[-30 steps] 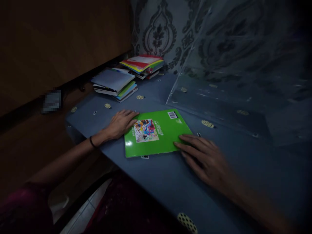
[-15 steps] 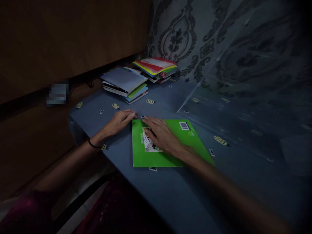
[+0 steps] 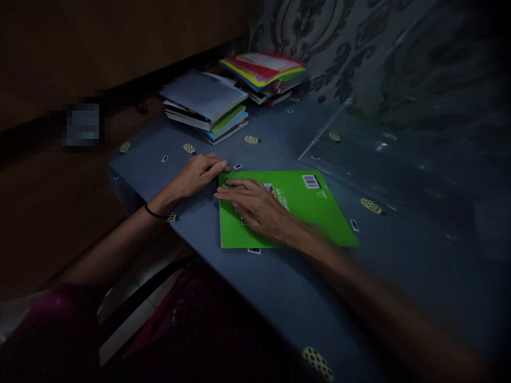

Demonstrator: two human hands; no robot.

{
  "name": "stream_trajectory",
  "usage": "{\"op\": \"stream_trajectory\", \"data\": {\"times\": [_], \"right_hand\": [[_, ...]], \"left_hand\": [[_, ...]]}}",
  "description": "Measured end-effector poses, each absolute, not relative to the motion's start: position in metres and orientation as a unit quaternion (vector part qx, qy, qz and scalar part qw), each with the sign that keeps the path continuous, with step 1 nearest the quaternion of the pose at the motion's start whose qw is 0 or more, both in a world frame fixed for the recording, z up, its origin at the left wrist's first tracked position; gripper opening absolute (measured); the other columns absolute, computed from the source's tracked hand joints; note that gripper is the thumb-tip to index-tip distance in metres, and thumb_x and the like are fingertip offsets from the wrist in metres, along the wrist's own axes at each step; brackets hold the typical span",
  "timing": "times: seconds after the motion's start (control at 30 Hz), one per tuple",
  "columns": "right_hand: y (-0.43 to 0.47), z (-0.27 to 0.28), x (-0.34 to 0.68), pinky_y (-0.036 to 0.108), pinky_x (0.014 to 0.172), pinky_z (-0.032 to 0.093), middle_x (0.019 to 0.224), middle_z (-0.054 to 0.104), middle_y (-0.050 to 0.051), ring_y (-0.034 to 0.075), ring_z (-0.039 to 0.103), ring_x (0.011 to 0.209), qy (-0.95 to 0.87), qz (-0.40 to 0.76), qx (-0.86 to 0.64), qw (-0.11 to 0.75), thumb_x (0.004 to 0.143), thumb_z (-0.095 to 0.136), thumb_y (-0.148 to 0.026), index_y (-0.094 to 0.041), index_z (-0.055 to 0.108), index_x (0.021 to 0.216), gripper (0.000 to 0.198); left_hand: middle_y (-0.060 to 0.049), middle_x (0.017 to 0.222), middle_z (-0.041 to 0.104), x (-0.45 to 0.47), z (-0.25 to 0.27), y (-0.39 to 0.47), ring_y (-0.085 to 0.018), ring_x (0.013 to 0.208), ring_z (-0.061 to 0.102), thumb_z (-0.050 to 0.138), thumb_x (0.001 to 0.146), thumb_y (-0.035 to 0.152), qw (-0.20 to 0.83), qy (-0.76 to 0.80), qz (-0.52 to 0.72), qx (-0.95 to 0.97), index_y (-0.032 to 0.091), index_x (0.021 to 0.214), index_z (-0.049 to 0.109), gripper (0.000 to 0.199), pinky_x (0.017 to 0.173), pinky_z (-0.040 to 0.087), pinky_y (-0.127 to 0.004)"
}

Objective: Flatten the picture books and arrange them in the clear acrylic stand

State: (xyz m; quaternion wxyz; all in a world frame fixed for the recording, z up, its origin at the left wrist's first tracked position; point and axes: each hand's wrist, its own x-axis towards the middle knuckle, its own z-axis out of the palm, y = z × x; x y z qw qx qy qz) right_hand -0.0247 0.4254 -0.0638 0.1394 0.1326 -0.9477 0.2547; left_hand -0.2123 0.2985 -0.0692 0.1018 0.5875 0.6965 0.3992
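Note:
A green book (image 3: pixel 319 223) with a barcode and white lettering lies closed on the blue cloth. My right hand (image 3: pixel 259 210) rests on its cover, palm down, fingers stretched towards the book's left edge and hiding most of a small picture. At the upper left corner is my left hand (image 3: pixel 202 173), its fingers extended, with the thumb and fingertips against or just beside the corner. Whether those fingertips touch the book or only the cloth is hard to tell.
The table (image 3: pixel 255 287) wears a blue cloth printed with pineapples. Beyond my hands stands a stack of books (image 3: pixel 205 98), and behind it a second stack (image 3: pixel 263 72) topped with red and yellow. Clear plastic sheeting (image 3: pixel 379 154) lies along the right by the patterned wall.
My right hand has slid across the cover towards the book's left edge, uncovering white lettering. My left hand stays by the corner. The whole view has tilted downward.

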Motion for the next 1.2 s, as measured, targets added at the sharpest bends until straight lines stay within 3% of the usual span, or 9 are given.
{"op": "stream_trajectory", "data": {"times": [0.27, 0.5, 0.6, 0.77, 1.03, 1.2], "right_hand": [[0.397, -0.054, 0.030, 0.049, 0.097, 0.054, 0.123, 0.072, 0.006, 0.024, 0.059, 0.118, -0.929, 0.292, 0.163, 0.160, 0.097, 0.044, -0.005, -0.023, 0.063, 0.129, 0.042], [0.375, -0.061, 0.064, 0.049, 0.097, 0.053, 0.127, 0.072, 0.007, 0.025, 0.059, 0.120, -0.934, 0.264, 0.148, 0.192, 0.099, 0.047, -0.009, -0.019, 0.064, 0.130, 0.037], [0.374, -0.064, 0.066, 0.049, 0.098, 0.053, 0.129, 0.071, 0.007, 0.024, 0.060, 0.121, -0.934, 0.263, 0.144, 0.196, 0.100, 0.046, -0.010, -0.021, 0.064, 0.131, 0.037], [0.375, -0.068, 0.067, 0.048, 0.097, 0.056, 0.125, 0.073, 0.007, 0.024, 0.062, 0.118, -0.918, 0.280, 0.149, 0.239, 0.098, 0.049, -0.006, -0.020, 0.065, 0.128, 0.037], [0.380, -0.077, 0.069, 0.044, 0.091, 0.060, 0.103, 0.075, 0.010, 0.022, 0.067, 0.102, -0.885, 0.309, 0.110, 0.332, 0.090, 0.048, 0.001, -0.015, 0.068, 0.114, 0.034], [0.382, -0.078, 0.068, 0.043, 0.088, 0.060, 0.101, 0.074, 0.008, 0.021, 0.067, 0.100, -0.884, 0.317, 0.081, 0.334, 0.092, 0.048, -0.001, -0.018, 0.067, 0.113, 0.033]], "left_hand": [[-0.008, 0.094, 0.076, -0.212, -0.072, 0.300, -0.019, 0.087, 0.069, 0.037, 0.100, 0.062, 0.070, 0.721, 0.383, 0.573, 0.016, 0.094, 0.079, 0.063, 0.083, 0.050, -0.029], [-0.009, 0.089, 0.075, -0.211, -0.072, 0.300, -0.021, 0.085, 0.068, 0.035, 0.102, 0.054, 0.041, 0.733, 0.355, 0.579, 0.014, 0.096, 0.078, 0.059, 0.084, 0.051, -0.033], [-0.011, 0.100, 0.076, -0.201, -0.068, 0.295, -0.023, 0.096, 0.068, 0.035, 0.104, 0.045, 0.001, 0.735, 0.298, 0.608, 0.015, 0.098, 0.077, 0.052, 0.093, 0.050, -0.039], [-0.015, 0.126, 0.069, -0.168, -0.067, 0.262, -0.030, 0.121, 0.060, 0.048, 0.102, 0.037, -0.093, 0.703, 0.231, 0.666, 0.015, 0.118, 0.070, 0.035, 0.103, 0.048, -0.052], [-0.014, 0.129, 0.066, -0.109, -0.050, 0.192, -0.026, 0.117, 0.064, 0.055, 0.099, 0.018, -0.028, 0.645, 0.245, 0.723, 0.019, 0.130, 0.062, 0.031, 0.098, 0.055, -0.046], [-0.014, 0.124, 0.069, -0.095, -0.047, 0.186, -0.026, 0.116, 0.065, 0.061, 0.096, 0.014, -0.061, 0.640, 0.217, 0.735, 0.016, 0.125, 0.062, 0.030, 0.098, 0.055, -0.045]]}}
